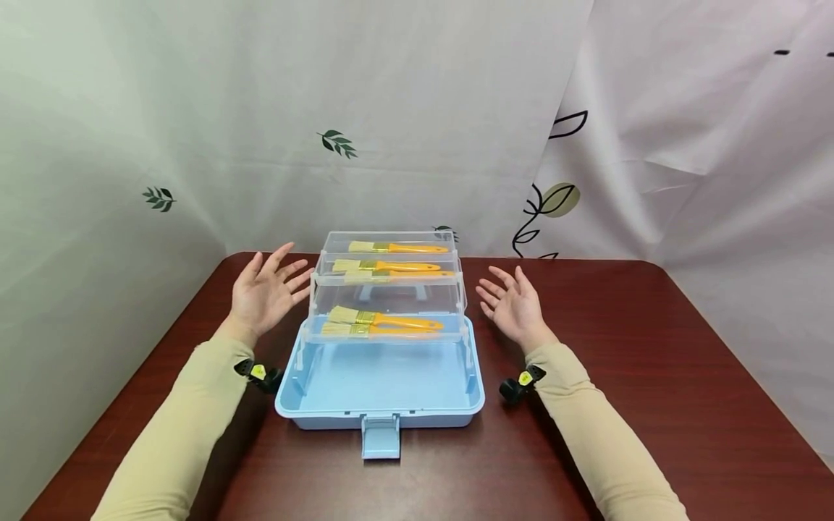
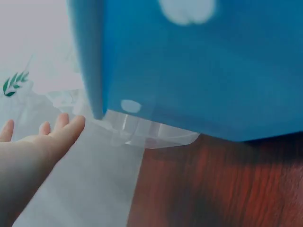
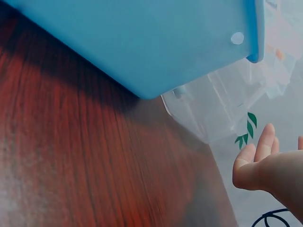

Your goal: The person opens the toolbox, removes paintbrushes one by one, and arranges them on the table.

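Note:
A light blue storage box (image 1: 384, 380) stands unfolded on the table, its stepped clear trays (image 1: 391, 295) raised over the back of the base. Paintbrushes with orange handles lie in them: one brush (image 1: 417, 249) in the top tray, two in the middle one, two in the lowest. My left hand (image 1: 263, 295), palm up with fingers spread, is beside the trays on the left and holds nothing. On the other side, my right hand (image 1: 513, 307) is also empty, its fingers relaxed towards the box. Both wrist views show the blue side wall (image 2: 203, 80) close up.
A blue latch (image 1: 381, 438) hangs down at the box's front. Clear plastic (image 3: 208, 104) extends behind the base. The reddish-brown table (image 1: 619, 347) reaches back to pale curtains (image 1: 260, 87) with leaf prints. Each wrist wears a black camera on a strap.

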Demonstrator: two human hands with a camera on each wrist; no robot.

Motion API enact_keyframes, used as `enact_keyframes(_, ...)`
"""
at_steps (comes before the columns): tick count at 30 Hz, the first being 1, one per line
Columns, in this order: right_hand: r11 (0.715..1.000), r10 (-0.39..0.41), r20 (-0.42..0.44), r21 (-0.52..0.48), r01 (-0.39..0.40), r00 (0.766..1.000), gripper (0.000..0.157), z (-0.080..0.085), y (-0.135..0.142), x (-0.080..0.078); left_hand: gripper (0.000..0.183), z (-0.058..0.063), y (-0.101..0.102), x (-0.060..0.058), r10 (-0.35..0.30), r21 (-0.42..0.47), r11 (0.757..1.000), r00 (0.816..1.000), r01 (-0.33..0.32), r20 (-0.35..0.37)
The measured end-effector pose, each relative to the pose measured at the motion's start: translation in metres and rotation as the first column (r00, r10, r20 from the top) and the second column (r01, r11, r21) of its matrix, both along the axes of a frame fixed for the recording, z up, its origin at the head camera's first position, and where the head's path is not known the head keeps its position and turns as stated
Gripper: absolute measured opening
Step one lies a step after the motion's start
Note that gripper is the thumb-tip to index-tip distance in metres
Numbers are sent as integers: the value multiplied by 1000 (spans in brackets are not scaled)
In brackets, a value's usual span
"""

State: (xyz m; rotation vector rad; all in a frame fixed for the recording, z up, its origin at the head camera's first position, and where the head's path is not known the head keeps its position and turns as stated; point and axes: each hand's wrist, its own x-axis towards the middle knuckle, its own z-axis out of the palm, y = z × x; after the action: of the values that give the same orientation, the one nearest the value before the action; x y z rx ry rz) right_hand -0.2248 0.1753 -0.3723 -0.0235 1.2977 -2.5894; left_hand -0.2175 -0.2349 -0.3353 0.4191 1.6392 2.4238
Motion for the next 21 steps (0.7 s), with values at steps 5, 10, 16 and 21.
enact_keyframes(5, 1000, 14, -14, 2, -14, 1000, 43, 1, 3, 2, 46, 7, 4, 5, 4, -181, 983, 1000, -8, -23)
enact_keyframes(10, 1000, 26, -31, 8, -26, 999, 44, 3, 3, 5, 51, 11, 7, 9, 6, -402, 915, 1000, -17, -29)
enact_keyframes(16, 999, 41, -44, 0, -41, 998, 43, 5, 1, 8, 71, 12, 11, 14, -17, -707, 704, 994, -62, -104)
enact_keyframes(21, 999, 49, -53, -3, -50, 997, 43, 5, 0, 10, 85, 14, 15, 19, -3, -809, 575, 989, -122, -151)
